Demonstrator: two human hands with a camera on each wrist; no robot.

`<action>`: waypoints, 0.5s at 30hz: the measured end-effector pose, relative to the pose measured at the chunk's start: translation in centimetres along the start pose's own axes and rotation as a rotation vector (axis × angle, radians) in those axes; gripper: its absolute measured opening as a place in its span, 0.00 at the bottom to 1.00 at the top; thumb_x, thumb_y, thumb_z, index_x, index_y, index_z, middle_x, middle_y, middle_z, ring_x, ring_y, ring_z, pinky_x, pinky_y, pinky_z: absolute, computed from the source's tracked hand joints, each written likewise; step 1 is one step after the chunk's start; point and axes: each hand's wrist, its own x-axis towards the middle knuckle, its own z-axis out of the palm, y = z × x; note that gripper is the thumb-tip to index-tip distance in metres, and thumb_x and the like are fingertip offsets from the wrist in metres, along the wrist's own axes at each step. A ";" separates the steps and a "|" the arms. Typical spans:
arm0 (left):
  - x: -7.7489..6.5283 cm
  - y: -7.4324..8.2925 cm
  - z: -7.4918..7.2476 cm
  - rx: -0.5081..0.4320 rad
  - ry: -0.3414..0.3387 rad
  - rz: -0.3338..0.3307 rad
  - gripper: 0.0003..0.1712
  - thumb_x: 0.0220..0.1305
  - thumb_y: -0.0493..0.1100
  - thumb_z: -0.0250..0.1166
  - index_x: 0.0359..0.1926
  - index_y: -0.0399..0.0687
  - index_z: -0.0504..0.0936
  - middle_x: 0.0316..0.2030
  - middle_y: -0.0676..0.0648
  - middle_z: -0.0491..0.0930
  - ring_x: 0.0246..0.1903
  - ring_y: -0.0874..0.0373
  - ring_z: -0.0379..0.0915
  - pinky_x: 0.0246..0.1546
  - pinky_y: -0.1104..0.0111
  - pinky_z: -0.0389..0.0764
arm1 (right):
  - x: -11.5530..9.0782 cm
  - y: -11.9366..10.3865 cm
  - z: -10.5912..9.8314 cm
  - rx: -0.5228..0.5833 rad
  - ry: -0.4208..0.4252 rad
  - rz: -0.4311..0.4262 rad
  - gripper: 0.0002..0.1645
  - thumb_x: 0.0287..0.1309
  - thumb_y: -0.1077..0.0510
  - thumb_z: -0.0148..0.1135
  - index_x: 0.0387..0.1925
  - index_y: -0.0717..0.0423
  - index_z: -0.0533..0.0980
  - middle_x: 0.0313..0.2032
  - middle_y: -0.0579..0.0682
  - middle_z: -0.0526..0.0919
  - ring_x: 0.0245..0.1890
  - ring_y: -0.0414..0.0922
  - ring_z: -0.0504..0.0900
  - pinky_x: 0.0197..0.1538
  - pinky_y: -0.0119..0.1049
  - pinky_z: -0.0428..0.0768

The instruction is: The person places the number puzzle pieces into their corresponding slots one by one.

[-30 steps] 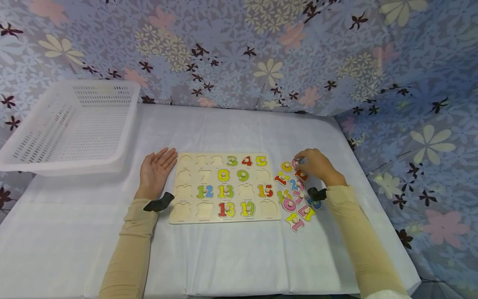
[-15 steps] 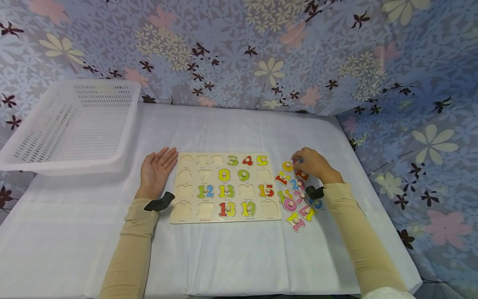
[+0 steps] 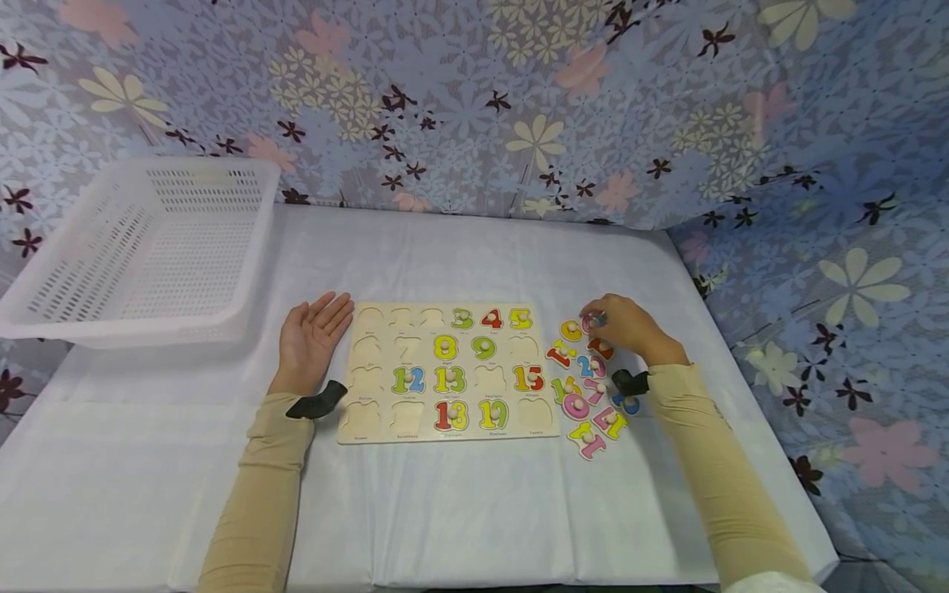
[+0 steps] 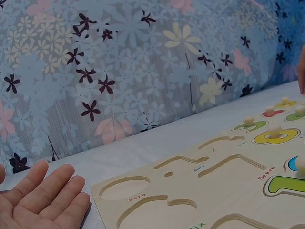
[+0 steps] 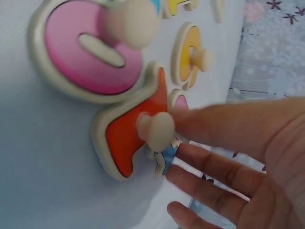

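Number pieces [image 3: 593, 389] with small round knobs lie crowded on the white cloth [image 3: 474, 511], just right of the wooden board [image 3: 427, 420]. Others sit in recesses on the board, 3, 4 and 5 in its far row among them; several recesses are bare. At the far end of the pile, the right hand [image 3: 626, 325] bends its fingertips down to a pink piece [image 3: 586, 324], the lower fingers fairly straight and apart — the thumb hides the contact, so whether it has hold of a knob cannot be told. An orange piece [image 5: 126, 136] lies on the near side of the thumb. The left hand [image 3: 307, 344] rests palm up and relaxed, holding nothing, beside the board's far left corner.

Crowding looks like the main risk: the thumb could bump the orange piece's knob, or a lifted piece could drag its neighbours along. An off-centre pinch could let a piece tilt and slip — and a nudge from the left hand could turn the board
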 end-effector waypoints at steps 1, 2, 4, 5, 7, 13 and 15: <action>0.0 0.0 0.0 0.002 0.000 0.001 0.27 0.79 0.48 0.33 0.70 0.38 0.55 0.70 0.38 0.59 0.70 0.46 0.51 0.68 0.62 0.59 | -0.1 0.0 -0.1 -0.005 0.003 0.009 0.17 0.62 0.61 0.62 0.52 0.60 0.79 0.47 0.61 0.78 0.44 0.55 0.77 0.46 0.52 0.77; 0.0 0.0 0.1 0.008 0.002 0.004 0.27 0.79 0.48 0.33 0.70 0.38 0.55 0.70 0.38 0.58 0.70 0.46 0.52 0.68 0.62 0.59 | -0.2 0.1 -0.1 -0.020 0.011 0.021 0.16 0.63 0.59 0.62 0.50 0.61 0.79 0.45 0.61 0.79 0.42 0.55 0.77 0.44 0.52 0.77; -0.1 0.0 0.1 0.014 0.002 0.005 0.28 0.79 0.48 0.33 0.72 0.38 0.53 0.71 0.38 0.56 0.70 0.46 0.52 0.69 0.62 0.58 | -0.5 0.2 -0.3 -0.068 0.031 0.065 0.15 0.63 0.56 0.63 0.46 0.62 0.80 0.41 0.60 0.81 0.36 0.53 0.78 0.39 0.49 0.79; -0.1 0.0 0.2 0.016 0.001 0.005 0.28 0.79 0.48 0.33 0.72 0.38 0.52 0.71 0.38 0.56 0.70 0.47 0.51 0.69 0.62 0.58 | -0.7 0.4 -0.4 -0.091 0.039 0.095 0.16 0.63 0.54 0.63 0.44 0.63 0.80 0.38 0.59 0.82 0.33 0.52 0.78 0.36 0.48 0.79; -0.2 0.0 0.2 0.017 0.001 0.004 0.29 0.79 0.49 0.32 0.73 0.38 0.50 0.72 0.39 0.54 0.70 0.47 0.51 0.69 0.62 0.58 | -1.1 0.6 -0.7 -0.138 0.052 0.150 0.21 0.64 0.48 0.62 0.40 0.65 0.80 0.33 0.58 0.83 0.28 0.51 0.78 0.29 0.45 0.77; -0.1 0.0 0.2 0.015 0.008 0.000 0.30 0.79 0.49 0.32 0.74 0.38 0.49 0.72 0.39 0.53 0.70 0.47 0.51 0.69 0.62 0.58 | -2.3 1.5 -1.5 -0.147 0.052 0.038 0.16 0.63 0.59 0.61 0.49 0.66 0.78 0.43 0.64 0.80 0.39 0.59 0.79 0.38 0.54 0.79; -0.1 0.0 0.2 0.006 0.010 0.000 0.30 0.79 0.49 0.32 0.74 0.38 0.50 0.72 0.38 0.53 0.70 0.47 0.52 0.69 0.62 0.58 | -2.3 1.7 -1.4 -0.135 0.035 -0.081 0.21 0.58 0.68 0.62 0.55 0.64 0.77 0.50 0.65 0.78 0.49 0.62 0.76 0.47 0.60 0.76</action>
